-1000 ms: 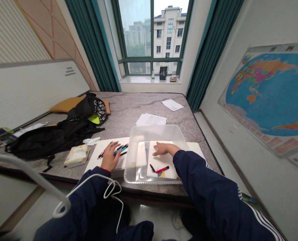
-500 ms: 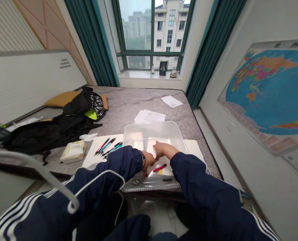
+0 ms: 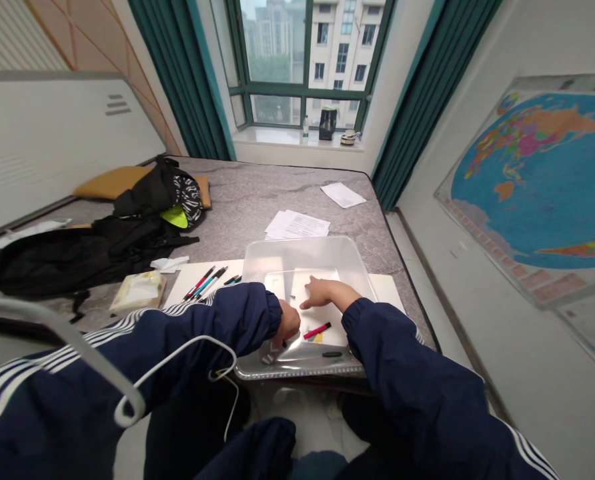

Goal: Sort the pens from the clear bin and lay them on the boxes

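Both hands are inside a clear plastic bin (image 3: 307, 248) standing on the surface in front of me. My left hand (image 3: 289, 323) is curled with its fingers pointing down near the bin's left front; what they hold, if anything, is hidden, though a dark tip shows below them. My right hand (image 3: 323, 293) hovers over the bin floor, thumb and forefinger apart, with nothing between them. A small dark piece (image 3: 292, 297) lies left of its fingertips. Closer to me are a red pen part (image 3: 317, 331), a yellow scrap (image 3: 318, 339) and a black cap-like piece (image 3: 332, 355).
Several pens (image 3: 205, 283) lie on a white board (image 3: 181, 287) left of the bin. A tissue pack (image 3: 138, 292) and black backpack (image 3: 92, 257) are farther left. Papers (image 3: 297, 225) lie behind the bin. A white curved tube (image 3: 72, 337) crosses before my left sleeve.
My hands have moved apart: the left toward me and lower, the right's fingers now spread. The small dark piece between them has come into view. The camera has tilted slightly down.
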A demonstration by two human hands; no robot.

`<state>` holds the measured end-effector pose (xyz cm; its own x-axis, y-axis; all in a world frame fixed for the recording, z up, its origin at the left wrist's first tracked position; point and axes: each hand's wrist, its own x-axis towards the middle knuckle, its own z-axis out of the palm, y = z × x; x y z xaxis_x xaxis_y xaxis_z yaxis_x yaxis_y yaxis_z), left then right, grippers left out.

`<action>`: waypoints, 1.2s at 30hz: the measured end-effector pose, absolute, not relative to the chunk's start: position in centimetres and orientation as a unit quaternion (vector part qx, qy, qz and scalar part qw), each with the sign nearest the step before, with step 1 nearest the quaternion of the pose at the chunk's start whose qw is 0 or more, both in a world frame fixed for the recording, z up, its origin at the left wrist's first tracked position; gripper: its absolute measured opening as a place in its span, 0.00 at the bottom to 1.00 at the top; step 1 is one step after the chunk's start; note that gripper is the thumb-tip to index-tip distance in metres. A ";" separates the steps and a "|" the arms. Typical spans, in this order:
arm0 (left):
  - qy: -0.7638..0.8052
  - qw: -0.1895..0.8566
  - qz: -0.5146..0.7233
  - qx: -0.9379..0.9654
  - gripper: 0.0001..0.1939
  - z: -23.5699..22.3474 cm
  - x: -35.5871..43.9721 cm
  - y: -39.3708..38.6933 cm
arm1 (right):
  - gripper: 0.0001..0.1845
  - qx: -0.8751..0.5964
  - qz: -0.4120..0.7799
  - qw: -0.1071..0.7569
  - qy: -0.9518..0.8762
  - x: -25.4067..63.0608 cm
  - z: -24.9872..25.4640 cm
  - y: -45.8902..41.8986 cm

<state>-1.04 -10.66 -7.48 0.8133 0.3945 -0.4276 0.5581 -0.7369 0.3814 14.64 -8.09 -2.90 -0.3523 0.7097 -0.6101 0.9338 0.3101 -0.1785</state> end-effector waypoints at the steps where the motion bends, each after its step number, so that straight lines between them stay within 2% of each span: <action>1: 0.246 0.249 -0.193 0.917 0.13 -6.9 -1.1 -10.4 | 0.39 0.530 -0.261 0.217 0.777 14.6 -2.6 -8.2; 3: 0.261 0.235 -0.206 0.913 0.11 -5.8 -1.4 -9.4 | 0.37 0.536 -0.257 0.218 0.774 14.5 -2.0 -8.4; 9: 0.403 0.245 -0.094 0.877 0.06 -3.5 -3.1 -4.3 | 0.34 0.543 -0.244 0.233 0.769 14.1 -0.9 -9.6; 14: 0.399 0.339 0.047 0.851 0.20 -2.6 -3.1 -2.9 | 0.33 0.549 -0.221 0.208 0.779 14.9 -0.5 -9.9; 18: 0.402 0.332 0.100 0.848 0.19 -2.3 -2.8 -2.8 | 0.29 0.558 -0.203 0.178 0.784 15.4 -0.3 -9.7; 22: 0.394 0.330 0.121 0.849 0.16 -2.6 -2.9 -2.4 | 0.25 0.508 -0.217 0.248 0.796 14.5 -0.9 -10.1; 26: 0.382 0.347 0.150 0.843 0.11 -2.9 -3.0 -2.3 | 0.28 0.482 -0.204 0.337 0.782 13.3 -2.1 -10.9; 29: 0.373 0.356 0.156 0.843 0.09 -2.9 -3.0 -2.3 | 0.27 0.473 -0.184 0.343 0.790 13.0 -2.9 -11.3; 36: 0.378 0.357 0.180 0.835 0.09 -2.9 -3.0 -2.0 | 0.20 0.411 -0.173 0.338 0.829 12.3 -3.6 -11.9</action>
